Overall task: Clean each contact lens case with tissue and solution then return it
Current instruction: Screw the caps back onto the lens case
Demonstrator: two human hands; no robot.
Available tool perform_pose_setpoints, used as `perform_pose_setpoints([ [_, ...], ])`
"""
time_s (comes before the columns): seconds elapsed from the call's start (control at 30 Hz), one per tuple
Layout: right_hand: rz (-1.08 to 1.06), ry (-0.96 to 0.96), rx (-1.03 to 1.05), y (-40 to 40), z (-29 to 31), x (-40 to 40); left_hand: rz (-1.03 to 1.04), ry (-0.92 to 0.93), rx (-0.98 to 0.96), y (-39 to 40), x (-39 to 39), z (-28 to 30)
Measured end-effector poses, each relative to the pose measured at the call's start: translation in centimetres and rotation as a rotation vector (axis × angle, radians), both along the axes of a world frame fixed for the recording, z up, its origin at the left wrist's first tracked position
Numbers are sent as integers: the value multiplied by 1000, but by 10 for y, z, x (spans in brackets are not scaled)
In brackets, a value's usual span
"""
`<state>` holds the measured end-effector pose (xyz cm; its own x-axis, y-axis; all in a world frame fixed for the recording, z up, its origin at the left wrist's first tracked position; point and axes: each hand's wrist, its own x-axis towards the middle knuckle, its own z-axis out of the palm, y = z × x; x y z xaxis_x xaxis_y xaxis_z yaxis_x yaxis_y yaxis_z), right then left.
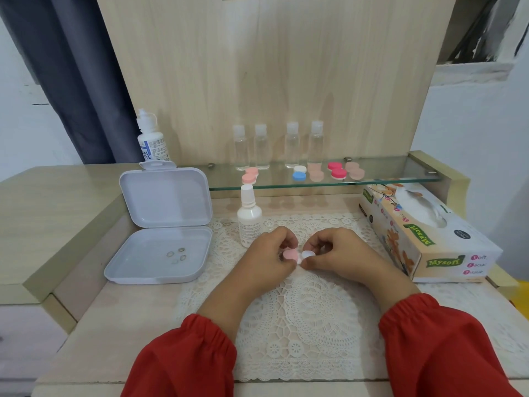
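Observation:
Over the lace mat (300, 316) I hold a contact lens case with a pink cap (290, 254) and a white cap (308, 255). My left hand (274, 253) pinches the pink side, and my right hand (335, 250) pinches the white side. A white solution bottle (249, 217) stands just left of my hands. The tissue box (429, 236) lies at the right. Several other lens cases (338, 170) sit on the glass shelf (400, 179).
An open white plastic box (160, 239) at the left holds several small lenses (177, 255). A larger solution bottle (150, 138) stands behind it. Several clear small bottles (292, 144) line the back of the shelf against a wooden panel.

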<state>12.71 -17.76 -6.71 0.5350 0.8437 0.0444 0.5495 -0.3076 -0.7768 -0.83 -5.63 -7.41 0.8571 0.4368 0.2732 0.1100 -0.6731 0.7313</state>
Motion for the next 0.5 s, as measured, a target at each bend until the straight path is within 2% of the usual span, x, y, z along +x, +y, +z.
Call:
perform_pose_setpoints([
  [0.5, -2, -11, -14, 0, 1, -1, 49, 31, -7, 3, 3, -3],
])
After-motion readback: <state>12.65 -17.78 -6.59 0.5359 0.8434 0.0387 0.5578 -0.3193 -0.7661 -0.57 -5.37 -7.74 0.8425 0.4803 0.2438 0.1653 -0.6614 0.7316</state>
